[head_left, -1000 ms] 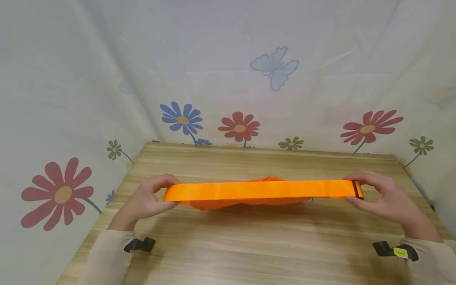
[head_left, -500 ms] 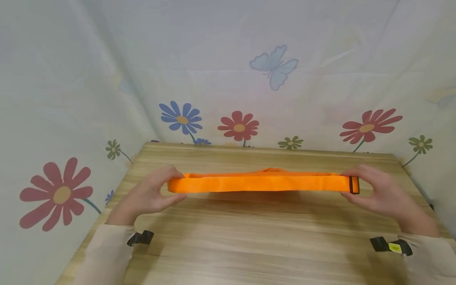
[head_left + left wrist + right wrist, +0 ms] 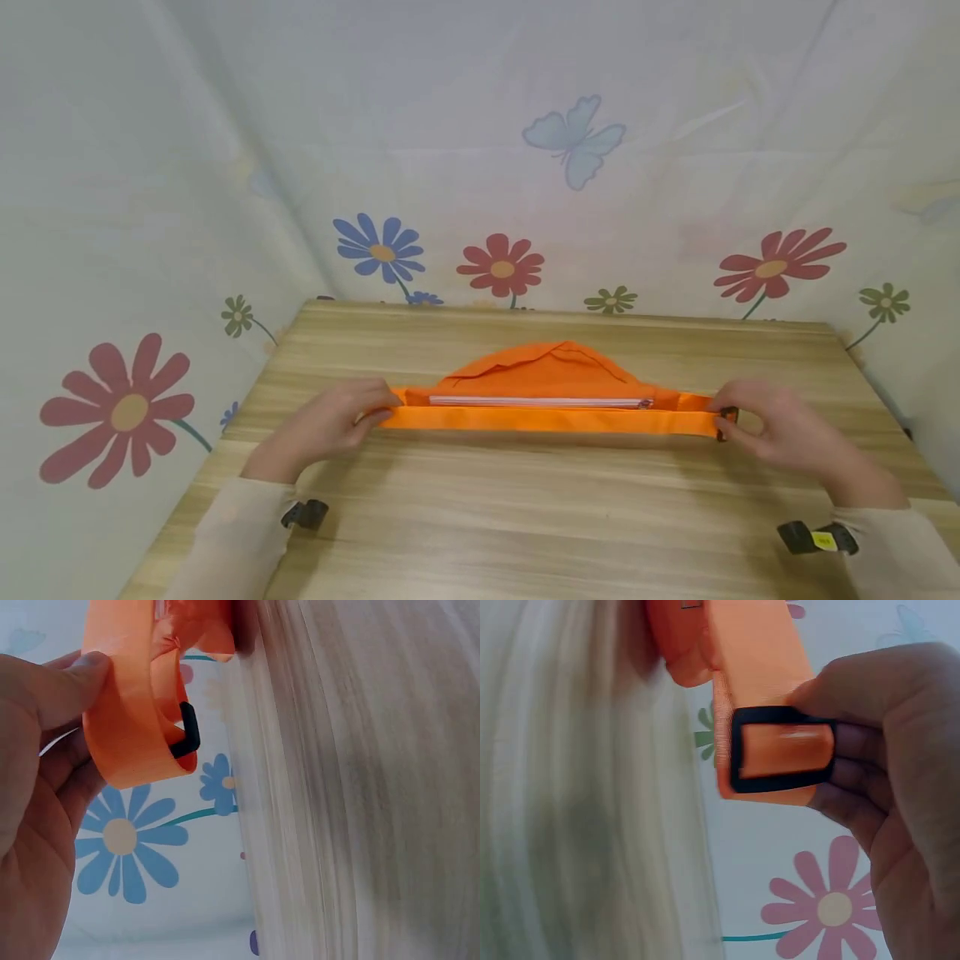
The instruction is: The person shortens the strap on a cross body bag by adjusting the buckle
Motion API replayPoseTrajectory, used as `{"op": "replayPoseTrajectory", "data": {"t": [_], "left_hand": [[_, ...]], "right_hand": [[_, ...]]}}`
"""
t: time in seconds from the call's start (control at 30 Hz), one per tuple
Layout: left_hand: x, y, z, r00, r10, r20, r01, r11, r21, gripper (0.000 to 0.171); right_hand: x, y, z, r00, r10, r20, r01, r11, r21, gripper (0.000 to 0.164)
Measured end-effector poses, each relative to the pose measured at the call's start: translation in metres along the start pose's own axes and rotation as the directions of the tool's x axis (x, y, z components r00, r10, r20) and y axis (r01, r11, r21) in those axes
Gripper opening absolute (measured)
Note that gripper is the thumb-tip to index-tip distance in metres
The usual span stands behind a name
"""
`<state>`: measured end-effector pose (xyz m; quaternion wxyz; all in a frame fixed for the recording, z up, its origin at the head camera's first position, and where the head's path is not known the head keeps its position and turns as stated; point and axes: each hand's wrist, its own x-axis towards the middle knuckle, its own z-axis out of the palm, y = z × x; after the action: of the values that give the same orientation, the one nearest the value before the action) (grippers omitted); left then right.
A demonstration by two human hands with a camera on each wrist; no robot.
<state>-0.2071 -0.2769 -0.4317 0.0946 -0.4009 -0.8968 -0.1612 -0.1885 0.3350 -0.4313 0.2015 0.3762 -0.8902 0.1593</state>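
Note:
An orange waist bag (image 3: 543,371) with a pale zipper (image 3: 536,402) hangs over the table, its pouch toward the far side. Its flat orange strap (image 3: 547,420) is stretched across the near side. My left hand (image 3: 330,423) pinches the strap's left end, where the strap loops back on itself in the left wrist view. A black plastic piece (image 3: 187,730) sits inside that loop. At the other end my right hand (image 3: 783,429) pinches the strap beside a black slide buckle (image 3: 780,750). Some fingers of both hands are hidden behind the strap.
A wood-grain table (image 3: 540,517) lies beneath the hands. White cloth (image 3: 450,100) printed with flowers and a butterfly surrounds its back and sides. Black cameras are strapped at the left wrist (image 3: 303,514) and right wrist (image 3: 813,537).
The bag has tilted so its pouch and zipper now show behind the strap. Both hands have moved slightly inward, and they have come down over the last half second.

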Motion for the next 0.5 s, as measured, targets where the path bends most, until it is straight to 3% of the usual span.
{"op": "replayPoseTrajectory", "data": {"t": [0.2,0.5], "left_hand": [[-0.001,0.004,0.001,0.997,-0.049,0.063,0.047,0.998,0.038,0.015],[-0.005,0.004,0.005,0.987,-0.121,0.101,0.121,0.993,0.005,0.012]], "right_hand": [[-0.007,-0.004,0.006,0.999,0.012,0.042,-0.012,1.000,-0.006,0.040],[-0.017,-0.001,0.014,0.996,0.050,0.079,-0.052,0.998,0.020,0.039]]}}
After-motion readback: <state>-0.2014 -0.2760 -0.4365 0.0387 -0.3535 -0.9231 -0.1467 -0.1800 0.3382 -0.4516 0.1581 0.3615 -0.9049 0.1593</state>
